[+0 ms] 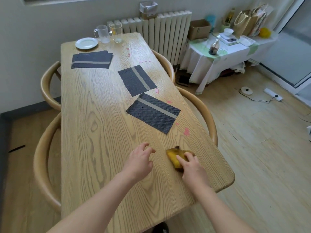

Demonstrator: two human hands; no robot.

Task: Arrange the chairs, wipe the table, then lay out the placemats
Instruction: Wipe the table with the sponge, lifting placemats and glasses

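Note:
A long wooden table (pixel 101 132) fills the view. My right hand (pixel 191 167) presses on a yellow cloth (pixel 175 157) near the table's right front edge. My left hand (pixel 140 158) hovers just left of it, fingers spread and holding nothing. Dark placemats with a grey stripe lie on the table: a small stack (pixel 91 60) at the far left, one (pixel 137 79) in the middle and one (pixel 153 112) nearer to me. Pink smears (pixel 186 131) dot the right side of the tabletop. Curved wooden chairs stand tucked in, two on the left (pixel 42 158) and two on the right (pixel 202 108).
A white plate (pixel 86 42) and two glass mugs (pixel 110 33) stand at the table's far end. A white radiator (pixel 161 31) lines the back wall. At the right stands a cloth-covered side table (pixel 218 54) with bags and a scale. A power strip and cable (pixel 272 96) lie on the floor.

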